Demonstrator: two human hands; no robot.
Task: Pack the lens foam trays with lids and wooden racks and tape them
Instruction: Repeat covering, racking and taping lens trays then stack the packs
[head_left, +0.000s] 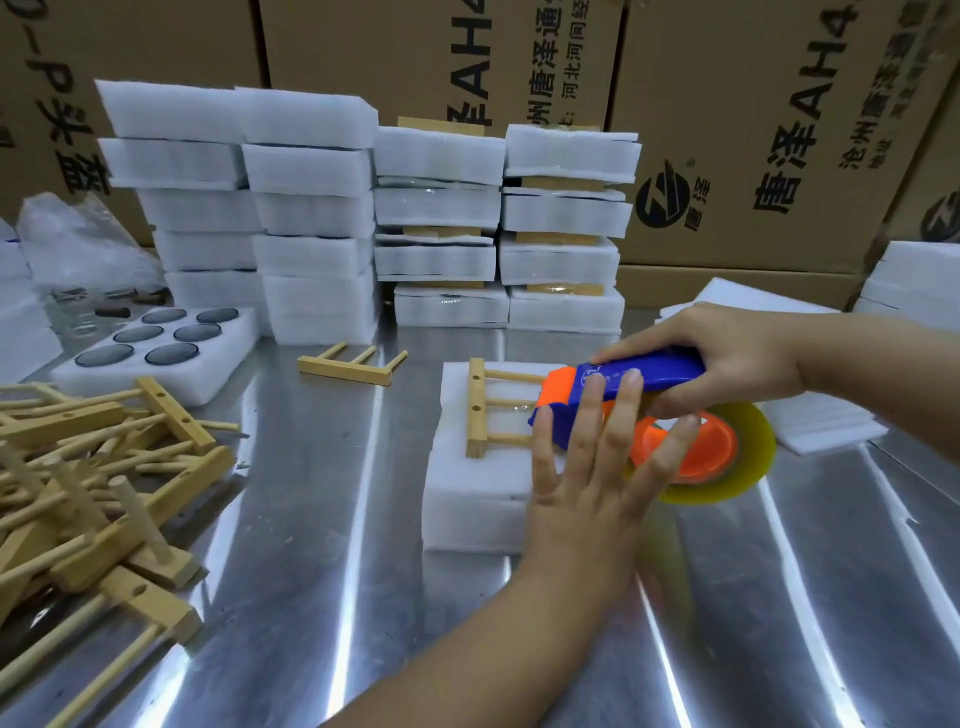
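Steel table (311, 519): hands w/ tape dispenser (639, 384).

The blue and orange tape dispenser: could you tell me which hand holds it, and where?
Right hand grips the blue and orange tape dispenser by its blue handle.

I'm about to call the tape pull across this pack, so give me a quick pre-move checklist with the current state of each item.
1. Wooden rack lies flat on top of the foam pack: ok.
2. Lid covers the pack, no lenses showing: ok.
3. Right hand grips the tape dispenser: ok.
4. Left hand is spread flat at the pack's right side, steadying it: ok.
5. Tape already stuck down on the foam: cannot tell, the left hand hides the dispenser mouth.
6. Tape roll has tape left: ok.
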